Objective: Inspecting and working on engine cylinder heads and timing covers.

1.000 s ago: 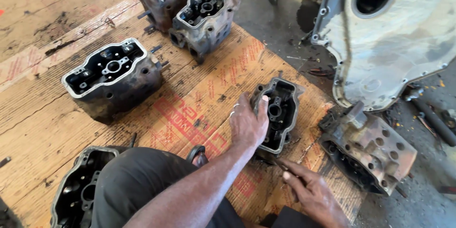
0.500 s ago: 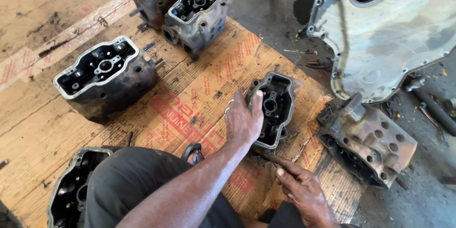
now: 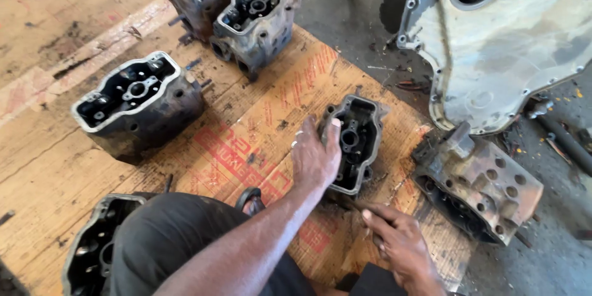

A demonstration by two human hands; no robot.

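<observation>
A small dark metal cylinder head (image 3: pixel 357 142) lies open side up on worn cardboard (image 3: pixel 259 148). My left hand (image 3: pixel 314 157) grips its left rim, thumb hooked over the edge, with rings on two fingers. My right hand (image 3: pixel 394 240) is just below the head's near end, fingers curled around a thin dark tool (image 3: pixel 353 205) whose tip reaches under the head. My knee in dark trousers (image 3: pixel 179 240) fills the lower left.
A bigger cylinder head (image 3: pixel 139 102) sits at the left, two more (image 3: pixel 256 15) at the top, another (image 3: pixel 92 253) by my knee. A rusty head with holes (image 3: pixel 481 188) lies on its side at the right. A large pale engine housing (image 3: pixel 505 43) stands on the concrete.
The view has shifted slightly. My left hand stays on the small head. My right hand has shifted a little below it.
</observation>
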